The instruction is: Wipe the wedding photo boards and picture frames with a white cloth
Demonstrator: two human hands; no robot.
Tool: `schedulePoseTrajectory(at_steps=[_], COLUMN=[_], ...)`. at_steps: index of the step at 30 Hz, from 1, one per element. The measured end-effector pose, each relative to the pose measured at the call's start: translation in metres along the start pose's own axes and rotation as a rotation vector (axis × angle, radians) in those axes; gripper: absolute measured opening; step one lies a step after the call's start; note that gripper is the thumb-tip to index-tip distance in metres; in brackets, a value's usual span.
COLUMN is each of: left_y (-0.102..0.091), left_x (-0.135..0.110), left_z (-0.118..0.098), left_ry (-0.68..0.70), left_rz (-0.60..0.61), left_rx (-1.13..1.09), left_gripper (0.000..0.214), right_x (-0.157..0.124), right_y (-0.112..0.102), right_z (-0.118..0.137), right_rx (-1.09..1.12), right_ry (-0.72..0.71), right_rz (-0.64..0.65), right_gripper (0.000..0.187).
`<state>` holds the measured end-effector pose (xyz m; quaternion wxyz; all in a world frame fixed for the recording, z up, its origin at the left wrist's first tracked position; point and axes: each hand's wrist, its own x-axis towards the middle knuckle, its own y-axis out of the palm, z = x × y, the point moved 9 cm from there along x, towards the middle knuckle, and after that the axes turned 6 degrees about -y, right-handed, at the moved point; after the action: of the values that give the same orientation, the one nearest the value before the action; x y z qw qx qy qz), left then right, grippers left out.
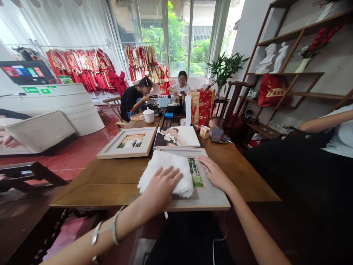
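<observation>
A framed photo [215, 200] lies flat at the near edge of the wooden table, its picture partly covered by a folded white cloth [154, 167]. My left hand [162, 186] rests on top of that cloth, fingers stretched out flat. On the frame's right side lies my right hand [215, 173], fingers extended over the pale mat beside the green picture. A second framed photo [103, 151] is at the table's left. Between and behind the two frames is a frameless photo print [190, 136] of a couple.
Behind the photos on the wooden table [85, 187] stand a white teapot [149, 115], a small box [204, 131] and a red-and-tan paper bag [202, 108]. Two people sit at the far end. Another person's arm [325, 123] shows at right, near shelves.
</observation>
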<state>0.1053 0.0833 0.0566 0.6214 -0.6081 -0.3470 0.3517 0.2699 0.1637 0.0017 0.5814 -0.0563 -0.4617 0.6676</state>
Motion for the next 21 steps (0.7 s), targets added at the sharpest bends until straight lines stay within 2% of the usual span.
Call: schedulePoseTrajectory(at_steps=[4,8,10,13,16,18,21], left_y=[-0.004,-0.024,-0.029,-0.018,-0.006,-0.004,-0.006], left_x=[0.028,0.057,0.066,0.072,0.064,0.053,0.030], left_z=[0.024,0.043,0.052,0.067,0.074,0.068,0.047], left_ry=[-0.036,-0.092,-0.095,-0.069,-0.062,-0.063,-0.060], left_rz=[-0.125,-0.290,-0.329,-0.229,-0.135,-0.110,-0.057], left_rx=[0.078,0.161,0.209,0.209,0.152,0.139,0.144], left_gripper=[0.059,0.057,0.057,0.063,0.071,0.071,0.066], right_x=[0.001,0.001,0.000,0.000,0.001,0.002,0.002], right_y=[-0.001,-0.002,-0.003,-0.003,-0.002,-0.001,-0.001], right_z=[-0.001,0.000,0.001,0.000,-0.002,-0.003,-0.005], right_rx=[0.034,0.047,0.041,0.024,0.018,0.018,0.019], right_ry=[0.034,0.043,0.041,0.044,0.040,0.037,0.037], right_rz=[0.010,0.018,0.019,0.018,0.022,0.025,0.019], right_gripper=[0.044,0.044,0.045,0.045,0.046,0.049,0.055])
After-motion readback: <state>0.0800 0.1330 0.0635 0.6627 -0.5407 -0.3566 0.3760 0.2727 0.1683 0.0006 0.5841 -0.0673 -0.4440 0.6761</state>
